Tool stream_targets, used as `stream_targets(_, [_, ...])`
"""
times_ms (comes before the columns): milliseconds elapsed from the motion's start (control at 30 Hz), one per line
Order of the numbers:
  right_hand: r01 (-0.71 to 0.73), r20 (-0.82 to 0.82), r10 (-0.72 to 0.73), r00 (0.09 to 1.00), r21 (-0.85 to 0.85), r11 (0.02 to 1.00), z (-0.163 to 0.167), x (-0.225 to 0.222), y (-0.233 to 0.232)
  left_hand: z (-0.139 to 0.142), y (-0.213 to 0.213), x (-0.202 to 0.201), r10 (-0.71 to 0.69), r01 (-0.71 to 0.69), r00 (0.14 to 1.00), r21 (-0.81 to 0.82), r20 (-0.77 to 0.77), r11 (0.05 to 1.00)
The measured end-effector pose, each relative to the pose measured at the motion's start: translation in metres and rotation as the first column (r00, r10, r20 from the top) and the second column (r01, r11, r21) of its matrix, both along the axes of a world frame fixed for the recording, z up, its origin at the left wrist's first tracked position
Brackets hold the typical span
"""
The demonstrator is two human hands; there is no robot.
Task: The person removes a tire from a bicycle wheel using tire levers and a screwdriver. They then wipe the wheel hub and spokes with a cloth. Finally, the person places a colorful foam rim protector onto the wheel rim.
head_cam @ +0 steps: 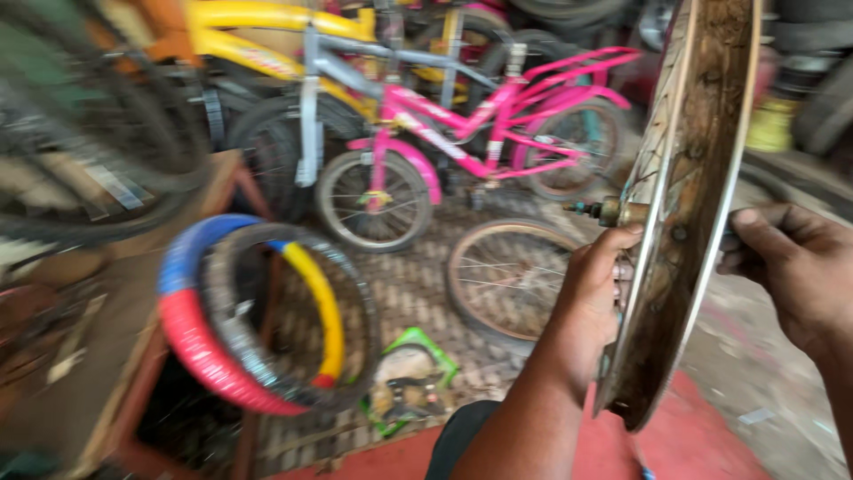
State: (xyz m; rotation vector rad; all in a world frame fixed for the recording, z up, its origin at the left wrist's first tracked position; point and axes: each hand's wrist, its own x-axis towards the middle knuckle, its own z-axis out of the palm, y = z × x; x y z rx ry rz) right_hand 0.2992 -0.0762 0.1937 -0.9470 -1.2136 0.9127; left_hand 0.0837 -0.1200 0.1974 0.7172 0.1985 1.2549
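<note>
At three o'clock, a bare, rusty, tyreless bicycle wheel rim (689, 222) stood upright, left hand (597, 284) clamped at its hub axle (597, 211), right hand (791, 267) gripping its far side, no tyre yet fitted.

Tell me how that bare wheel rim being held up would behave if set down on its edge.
The wheel rim looks rigid metal, so probably stiff. Being round and thin, it would likely roll or tip unsupported. Both hands, left and right, steady it.

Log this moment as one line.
left hand: grips wheel hub side | right hand: on far side | wheel rim: bare, rusty, held upright | behind: pink bicycle
</note>
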Motion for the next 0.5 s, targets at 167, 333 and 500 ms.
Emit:
stream_targets(167, [-0.057,0.138,0.054,0.989,0.019,0.998,-0.001,-0.071,0.005,0.002,-0.013,-0.055,0.158,-0.157,0.987,0.041,-0.007,0.987])
stream_targets(333, [-0.132,0.087,0.130,0.988,0.028,0.991,-0.001,-0.130,0.005,0.015,-0.054,-0.104,0.059,-0.075,0.987,0.105,0.146,0.992])
stream_targets(500, [-0.059,0.109,0.069,0.992,-0.090,0.994,0.013,-0.158,-0.002,0.006,-0.063,-0.124,0.175,-0.177,0.983,0.031,0.053,0.984])
